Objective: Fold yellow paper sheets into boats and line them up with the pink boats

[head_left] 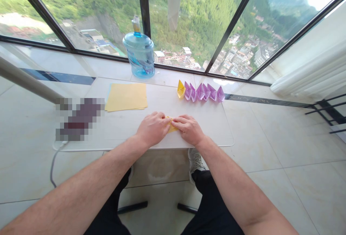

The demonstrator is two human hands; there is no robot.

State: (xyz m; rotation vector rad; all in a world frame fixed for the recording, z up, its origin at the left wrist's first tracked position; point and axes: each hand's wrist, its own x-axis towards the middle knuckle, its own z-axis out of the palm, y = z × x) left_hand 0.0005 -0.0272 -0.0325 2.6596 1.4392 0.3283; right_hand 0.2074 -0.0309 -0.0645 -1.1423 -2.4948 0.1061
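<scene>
Yellow paper (pixel 172 129) is clamped by left hand (pixel 154 127) and right hand (pixel 188 128); blue jug (pixel 138 55) stands beyond, contents unclear.

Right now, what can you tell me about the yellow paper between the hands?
The yellow paper is small and looks folded, its full shape hidden by the hands. It is over the white table, toward the near edge. The left hand holds its left side, the right hand its right.

Cannot see all of the yellow paper (pixel 172 128), partly hidden by the fingers (pixel 180 120), nor identify the pixelated object (pixel 81 119), nor follow the curtain (pixel 316 62) past the right edge.
</scene>
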